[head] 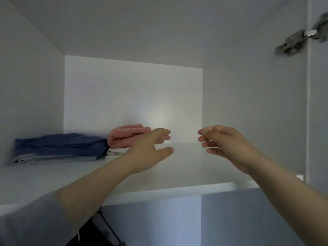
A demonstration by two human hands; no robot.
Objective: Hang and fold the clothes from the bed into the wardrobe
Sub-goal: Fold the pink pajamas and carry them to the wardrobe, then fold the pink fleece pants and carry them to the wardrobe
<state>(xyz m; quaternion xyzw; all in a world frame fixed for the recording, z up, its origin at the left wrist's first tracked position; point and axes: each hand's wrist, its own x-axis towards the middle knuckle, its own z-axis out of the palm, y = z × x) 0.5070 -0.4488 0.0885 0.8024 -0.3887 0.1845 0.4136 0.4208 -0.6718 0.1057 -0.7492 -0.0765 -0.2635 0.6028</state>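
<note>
I look into a white wardrobe compartment above a white shelf (pixel 186 167). A folded blue garment (pixel 58 144) lies at the shelf's back left on top of a light grey one (pixel 53 159). To its right a folded pink garment (pixel 127 134) rests on a white piece (pixel 113 151). My left hand (pixel 150 148) hovers over the shelf just right of the pink garment, fingers loosely spread, holding nothing. My right hand (pixel 223 141) hovers opposite it, fingers relaxed and empty. A gap of bare shelf lies between the two hands.
The compartment's side walls and ceiling close it in. A metal door hinge (pixel 300 41) sits on the right wall near the top. Below the shelf front edge a dark object (pixel 99 231) shows beside my left forearm.
</note>
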